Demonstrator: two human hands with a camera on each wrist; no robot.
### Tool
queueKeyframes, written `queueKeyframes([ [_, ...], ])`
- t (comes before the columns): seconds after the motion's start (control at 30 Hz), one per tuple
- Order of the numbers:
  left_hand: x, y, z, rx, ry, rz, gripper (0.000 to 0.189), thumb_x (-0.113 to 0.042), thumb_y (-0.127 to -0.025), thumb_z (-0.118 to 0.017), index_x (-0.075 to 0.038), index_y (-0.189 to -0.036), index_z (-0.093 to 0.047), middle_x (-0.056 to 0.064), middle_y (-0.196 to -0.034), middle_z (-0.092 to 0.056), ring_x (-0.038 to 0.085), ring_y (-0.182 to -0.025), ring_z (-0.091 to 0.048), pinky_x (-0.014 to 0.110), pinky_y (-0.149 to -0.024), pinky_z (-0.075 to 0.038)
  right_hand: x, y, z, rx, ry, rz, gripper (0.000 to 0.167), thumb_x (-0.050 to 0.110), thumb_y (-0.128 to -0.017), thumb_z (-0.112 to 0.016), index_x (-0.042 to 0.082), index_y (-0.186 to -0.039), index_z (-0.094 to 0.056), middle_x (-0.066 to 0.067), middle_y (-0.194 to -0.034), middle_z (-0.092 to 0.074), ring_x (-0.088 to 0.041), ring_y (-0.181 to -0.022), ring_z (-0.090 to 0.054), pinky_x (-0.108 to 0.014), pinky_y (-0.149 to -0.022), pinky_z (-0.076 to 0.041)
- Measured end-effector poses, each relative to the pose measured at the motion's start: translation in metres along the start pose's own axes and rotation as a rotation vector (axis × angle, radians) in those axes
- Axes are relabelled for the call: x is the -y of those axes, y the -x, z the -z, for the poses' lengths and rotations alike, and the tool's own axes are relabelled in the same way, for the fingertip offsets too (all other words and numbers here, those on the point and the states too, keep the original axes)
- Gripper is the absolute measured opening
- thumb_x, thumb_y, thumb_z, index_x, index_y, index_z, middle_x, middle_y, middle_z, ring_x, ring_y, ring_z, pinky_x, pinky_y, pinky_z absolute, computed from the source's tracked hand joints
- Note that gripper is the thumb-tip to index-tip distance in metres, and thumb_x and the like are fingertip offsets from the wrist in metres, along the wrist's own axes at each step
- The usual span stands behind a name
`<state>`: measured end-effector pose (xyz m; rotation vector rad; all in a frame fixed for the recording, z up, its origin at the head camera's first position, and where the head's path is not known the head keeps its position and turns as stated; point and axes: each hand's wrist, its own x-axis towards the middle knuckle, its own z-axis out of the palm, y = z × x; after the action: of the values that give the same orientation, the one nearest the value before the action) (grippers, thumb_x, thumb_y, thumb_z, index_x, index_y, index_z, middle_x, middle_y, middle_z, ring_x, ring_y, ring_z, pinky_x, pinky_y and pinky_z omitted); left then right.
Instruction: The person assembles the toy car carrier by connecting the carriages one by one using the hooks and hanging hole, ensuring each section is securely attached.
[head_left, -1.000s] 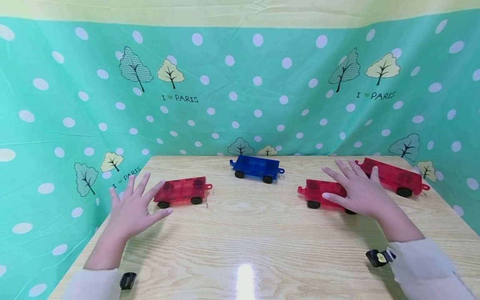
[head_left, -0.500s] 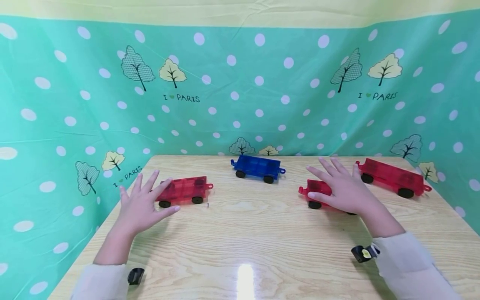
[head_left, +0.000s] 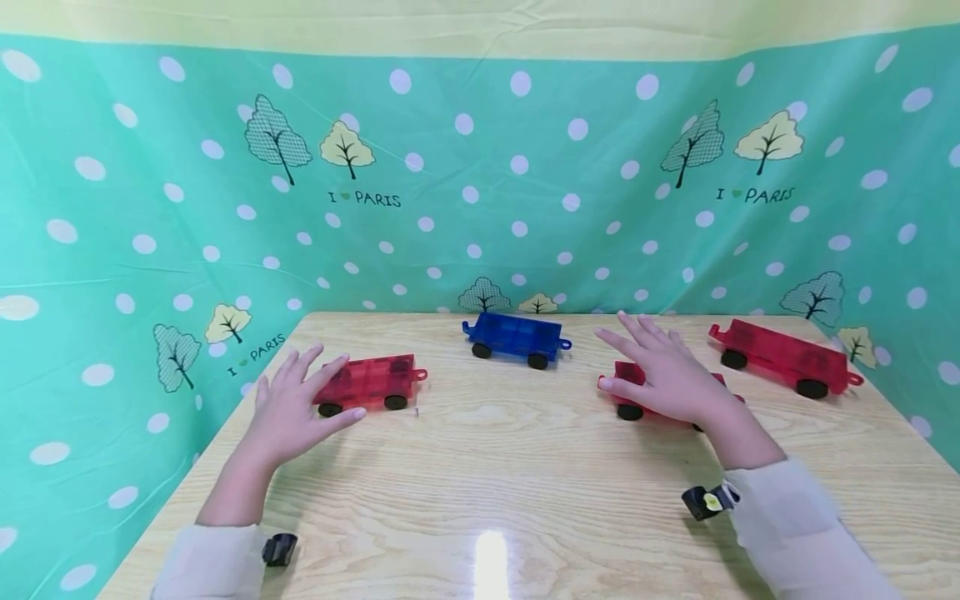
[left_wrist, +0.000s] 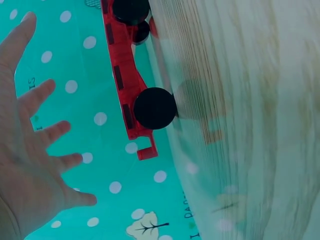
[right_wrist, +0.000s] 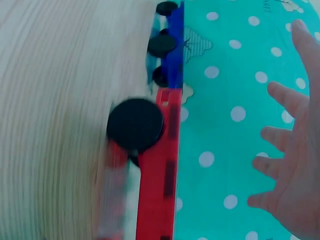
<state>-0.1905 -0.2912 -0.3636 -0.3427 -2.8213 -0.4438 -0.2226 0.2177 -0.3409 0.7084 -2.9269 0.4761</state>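
Note:
My left hand (head_left: pixel 296 412), fingers spread, hovers by the left red toy train car (head_left: pixel 375 382). The left wrist view shows that red car's side, black wheels and hook apart from the hand (left_wrist: pixel 35 150). Over the middle-right red toy train car (head_left: pixel 628 375) my right hand (head_left: pixel 667 375) is held with extended fingers, covering part of it. A gap separates that hand (right_wrist: pixel 295 150) from the red car (right_wrist: pixel 157 195) in the right wrist view. Neither hand holds anything. A blue toy train car (head_left: pixel 517 335) stands at the table's back middle.
Another red toy train car (head_left: pixel 787 354) stands at the back right of the wooden table (head_left: pixel 480 467). A green dotted cloth (head_left: pixel 450 167) hangs behind the table and along its left and right sides. A tiny speck lies by the left car.
My right hand has shifted left across the middle-right red car, uncovering the car's right end. My left hand has moved slightly right. The cars stay in place.

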Motion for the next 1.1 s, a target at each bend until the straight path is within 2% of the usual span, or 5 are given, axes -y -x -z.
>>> queueKeyframes([
  [0.17, 0.001, -0.004, -0.003, -0.003, 0.085, -0.02, 0.083, -0.054, -0.079, -0.075, -0.018, -0.148, -0.044, 0.022, -0.154, -0.024, 0.052, -0.14, -0.014, 0.078, -0.1, -0.01, 0.007, -0.006, 0.0, -0.003, -0.122, 0.039, 0.077, 0.051, -0.091, -0.062, 0.026, -0.155, -0.029, -0.015, -0.162, -0.012, -0.043, -0.145, -0.009, -0.071, -0.108, -0.012],
  [0.4, 0.004, -0.008, -0.009, -0.006, 0.212, -0.023, 0.083, -0.046, -0.078, -0.08, -0.017, -0.148, -0.044, 0.019, -0.156, -0.023, 0.049, -0.138, -0.019, 0.075, -0.098, -0.024, 0.016, -0.016, -0.002, -0.01, -0.186, 0.093, 0.077, 0.05, -0.091, -0.063, 0.024, -0.155, -0.031, -0.013, -0.162, -0.013, -0.043, -0.145, -0.01, -0.071, -0.107, -0.013],
  [0.73, 0.008, -0.015, -0.015, -0.023, 0.275, -0.02, 0.084, -0.044, -0.075, -0.084, -0.018, -0.146, -0.048, 0.016, -0.152, -0.029, 0.044, -0.135, -0.024, 0.068, -0.093, -0.037, 0.024, -0.035, -0.012, 0.003, -0.319, 0.121, 0.078, 0.042, -0.089, -0.07, 0.024, -0.155, -0.031, -0.009, -0.162, -0.012, -0.04, -0.146, -0.009, -0.071, -0.107, -0.017],
  [0.87, 0.013, -0.02, -0.017, -0.024, 0.286, -0.031, 0.084, -0.042, -0.074, -0.084, -0.016, -0.145, -0.049, 0.017, -0.15, -0.031, 0.044, -0.134, -0.025, 0.067, -0.094, -0.037, 0.025, -0.043, -0.016, 0.009, -0.373, 0.139, 0.081, 0.041, -0.087, -0.073, 0.026, -0.155, -0.031, -0.007, -0.162, -0.013, -0.039, -0.146, -0.011, -0.07, -0.107, -0.018],
  [1.1, 0.018, -0.029, -0.014, 0.024, 0.331, -0.013, 0.086, -0.042, -0.073, -0.085, -0.013, -0.146, -0.048, 0.018, -0.15, -0.032, 0.044, -0.135, -0.025, 0.066, -0.097, -0.035, 0.025, -0.059, -0.024, 0.008, -0.45, 0.152, 0.086, 0.039, -0.082, -0.079, 0.024, -0.154, -0.033, -0.008, -0.162, -0.016, -0.037, -0.146, -0.015, -0.065, -0.109, -0.021],
])
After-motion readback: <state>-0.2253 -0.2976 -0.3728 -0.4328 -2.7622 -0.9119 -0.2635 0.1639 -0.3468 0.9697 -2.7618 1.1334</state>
